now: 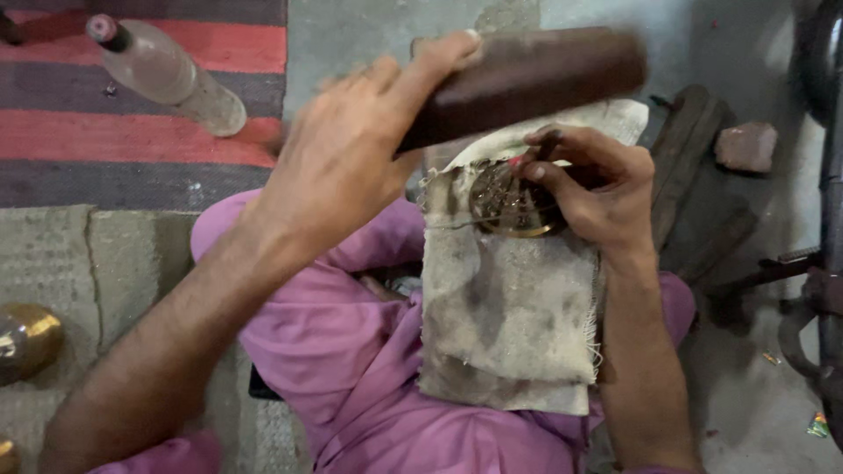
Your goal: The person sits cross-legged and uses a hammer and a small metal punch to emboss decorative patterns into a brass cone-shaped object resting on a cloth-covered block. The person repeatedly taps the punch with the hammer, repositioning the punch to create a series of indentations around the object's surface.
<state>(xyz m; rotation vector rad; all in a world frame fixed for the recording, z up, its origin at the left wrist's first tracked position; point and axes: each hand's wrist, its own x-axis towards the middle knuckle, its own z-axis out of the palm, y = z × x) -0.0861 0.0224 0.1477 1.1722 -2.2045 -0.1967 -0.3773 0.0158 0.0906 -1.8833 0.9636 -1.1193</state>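
Landmark: round brass piece (514, 204), patterned face up, lying on a stained grey cloth (505, 316) draped over the person's lap.

Left hand (351, 154): raised up and to the left of the brass piece, fingers wrapped tight round a dark brown wooden mallet (527, 79); the mallet head hangs above the brass piece, blurred.

Right hand (597, 189): touching the right edge of the brass piece, fingertips pressed together in a pinch on a thin dark punch (537, 151) stood on the patterned face; its exact contact point is too small to tell.

Risk, fingers: the pinching fingertips lie directly under the mallet head; a blow landing off the punch would likely strike them.

Risk, workpiece: the brass piece seems steadied only by the right hand on soft cloth; it may shift or tip, so the punch could skid and scar the pattern.

Risk, tool: a glancing hit could kick the punch out of the pinch.

Surroundings: a clear plastic bottle (167, 72) lies on a striped rug (140, 105) well to the upper left of the brass piece; a brass vessel (26, 341) sits far to its lower left.
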